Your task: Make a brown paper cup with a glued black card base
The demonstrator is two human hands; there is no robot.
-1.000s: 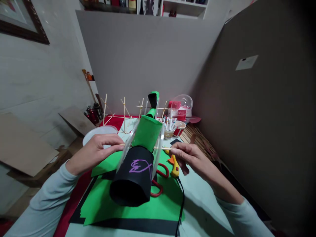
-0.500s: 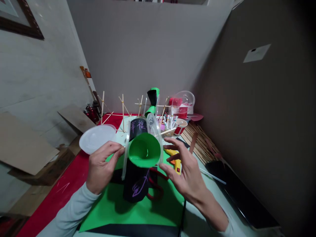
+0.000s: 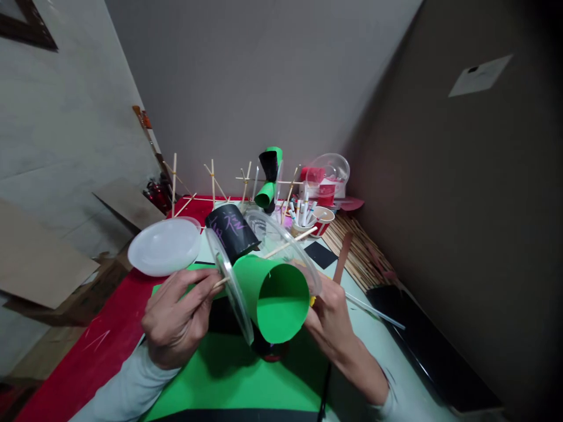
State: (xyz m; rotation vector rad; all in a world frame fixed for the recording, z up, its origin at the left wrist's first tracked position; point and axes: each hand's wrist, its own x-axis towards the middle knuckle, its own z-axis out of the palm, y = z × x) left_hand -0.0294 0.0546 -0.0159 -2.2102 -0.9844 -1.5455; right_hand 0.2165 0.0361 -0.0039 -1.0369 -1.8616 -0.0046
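- I see the paper-tube wheel [image 3: 259,275] over the green sheet [image 3: 259,387], between the two hands; I can't tell whether its underside touches the sheet.
- The left hand [image 3: 180,316], over the sheet's left edge, pinches the skewer [image 3: 220,282] just outside the left disc [image 3: 235,293].
- The right hand [image 3: 332,313], above the sheet's right edge, has its fingers bent beside the right disc [image 3: 278,235]; they're partly hidden, so I can't tell if they grip.
- The skewer's other end juts out free, toward the sheet's far side.
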